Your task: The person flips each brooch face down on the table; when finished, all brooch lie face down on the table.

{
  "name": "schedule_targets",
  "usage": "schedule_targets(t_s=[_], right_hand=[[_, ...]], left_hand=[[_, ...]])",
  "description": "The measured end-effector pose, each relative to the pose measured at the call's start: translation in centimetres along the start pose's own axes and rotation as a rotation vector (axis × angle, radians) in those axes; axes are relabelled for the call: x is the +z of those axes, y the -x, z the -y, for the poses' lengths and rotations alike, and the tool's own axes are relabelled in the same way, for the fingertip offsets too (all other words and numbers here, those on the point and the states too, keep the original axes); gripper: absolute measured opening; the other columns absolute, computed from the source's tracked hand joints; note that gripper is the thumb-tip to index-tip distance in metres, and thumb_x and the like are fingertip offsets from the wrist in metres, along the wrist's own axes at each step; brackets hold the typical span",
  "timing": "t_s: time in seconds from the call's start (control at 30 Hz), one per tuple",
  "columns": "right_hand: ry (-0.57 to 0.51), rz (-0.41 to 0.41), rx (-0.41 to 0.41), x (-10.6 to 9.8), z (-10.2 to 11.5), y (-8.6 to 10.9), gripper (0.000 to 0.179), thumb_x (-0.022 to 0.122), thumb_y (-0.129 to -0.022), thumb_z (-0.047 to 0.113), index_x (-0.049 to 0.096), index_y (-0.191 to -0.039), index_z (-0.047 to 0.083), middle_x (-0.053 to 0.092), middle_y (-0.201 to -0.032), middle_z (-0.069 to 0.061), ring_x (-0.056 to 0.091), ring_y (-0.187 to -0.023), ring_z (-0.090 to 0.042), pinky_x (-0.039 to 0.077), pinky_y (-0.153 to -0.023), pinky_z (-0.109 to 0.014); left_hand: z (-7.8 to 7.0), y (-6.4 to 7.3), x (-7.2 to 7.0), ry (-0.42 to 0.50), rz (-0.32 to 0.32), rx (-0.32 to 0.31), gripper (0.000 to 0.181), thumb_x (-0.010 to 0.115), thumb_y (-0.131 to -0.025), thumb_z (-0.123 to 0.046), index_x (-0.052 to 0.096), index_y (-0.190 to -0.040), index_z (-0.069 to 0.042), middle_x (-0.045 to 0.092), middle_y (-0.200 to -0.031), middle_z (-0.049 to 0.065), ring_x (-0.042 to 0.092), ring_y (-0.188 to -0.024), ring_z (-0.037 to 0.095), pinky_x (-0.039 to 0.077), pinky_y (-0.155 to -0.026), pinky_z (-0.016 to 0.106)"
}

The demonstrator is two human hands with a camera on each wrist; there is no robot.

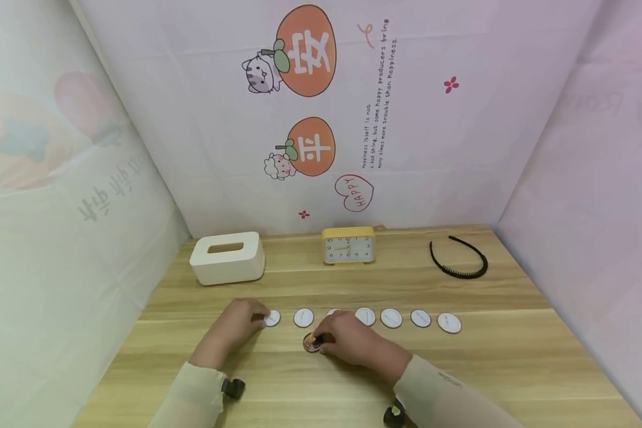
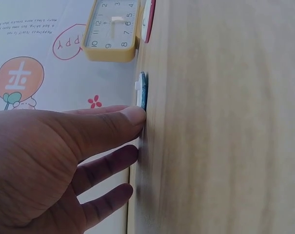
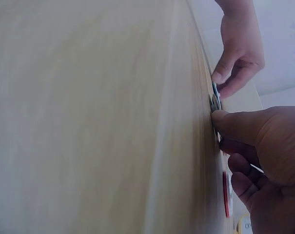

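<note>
Several round white discs lie in a row across the wooden table, each with a thin mark on its face. My left hand pinches the edge of the leftmost white disc between thumb and index finger; in the left wrist view that disc is seen edge-on. Closer to me than the row, my right hand pinches a disc with a dark, colourful picture, low over the tabletop. The right hand partly covers one white disc behind it. Whether the picture disc touches the wood I cannot tell.
Farther back stand a white tissue box at left and a yellow alarm clock in the middle. A black toothed headband lies at right. Printed white sheets hang behind and beside the table.
</note>
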State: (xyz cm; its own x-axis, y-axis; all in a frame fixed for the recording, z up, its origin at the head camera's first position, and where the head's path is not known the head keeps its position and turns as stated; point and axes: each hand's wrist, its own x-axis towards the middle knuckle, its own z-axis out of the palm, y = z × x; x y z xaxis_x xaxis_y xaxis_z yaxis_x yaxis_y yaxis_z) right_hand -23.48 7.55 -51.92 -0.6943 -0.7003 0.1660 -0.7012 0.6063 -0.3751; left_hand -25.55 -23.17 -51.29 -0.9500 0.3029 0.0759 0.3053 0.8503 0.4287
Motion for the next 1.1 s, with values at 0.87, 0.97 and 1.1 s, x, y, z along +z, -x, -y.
schedule_targets(t_s=[0.87, 0.97, 1.1], right_hand=[[0.080, 0.019, -0.054, 3.5, 5.6, -5.8, 0.013, 0.081, -0.100, 0.023, 0.085, -0.113, 0.022, 0.081, -0.109, 0.012, 0.070, -0.103, -0.002, 0.054, -0.097, -0.021], [0.080, 0.015, -0.057, 3.9, 6.1, -6.3, 0.012, 0.081, -0.101, 0.024, 0.085, -0.112, 0.024, 0.080, -0.108, 0.014, 0.069, -0.101, -0.001, 0.053, -0.094, -0.019], [0.086, 0.003, -0.069, 4.2, 6.5, -6.7, 0.010, 0.080, -0.101, 0.025, 0.085, -0.110, 0.024, 0.080, -0.106, 0.015, 0.068, -0.102, -0.002, 0.054, -0.094, -0.018]], left_hand=[[0.5, 5.1, -0.4, 0.114, 0.159, 0.114, 0.031, 0.091, -0.088, -0.016, 0.081, -0.117, -0.019, 0.078, -0.117, -0.013, 0.072, -0.120, 0.020, 0.057, -0.110, 0.052], [0.8, 5.3, -0.4, 0.095, 0.137, 0.139, 0.021, 0.089, -0.090, -0.015, 0.081, -0.109, -0.021, 0.076, -0.109, -0.017, 0.072, -0.111, 0.013, 0.059, -0.105, 0.046], [1.2, 5.4, -0.5, 0.068, 0.097, 0.185, 0.016, 0.087, -0.092, -0.013, 0.081, -0.103, -0.022, 0.077, -0.105, -0.015, 0.072, -0.104, 0.009, 0.061, -0.100, 0.042]])
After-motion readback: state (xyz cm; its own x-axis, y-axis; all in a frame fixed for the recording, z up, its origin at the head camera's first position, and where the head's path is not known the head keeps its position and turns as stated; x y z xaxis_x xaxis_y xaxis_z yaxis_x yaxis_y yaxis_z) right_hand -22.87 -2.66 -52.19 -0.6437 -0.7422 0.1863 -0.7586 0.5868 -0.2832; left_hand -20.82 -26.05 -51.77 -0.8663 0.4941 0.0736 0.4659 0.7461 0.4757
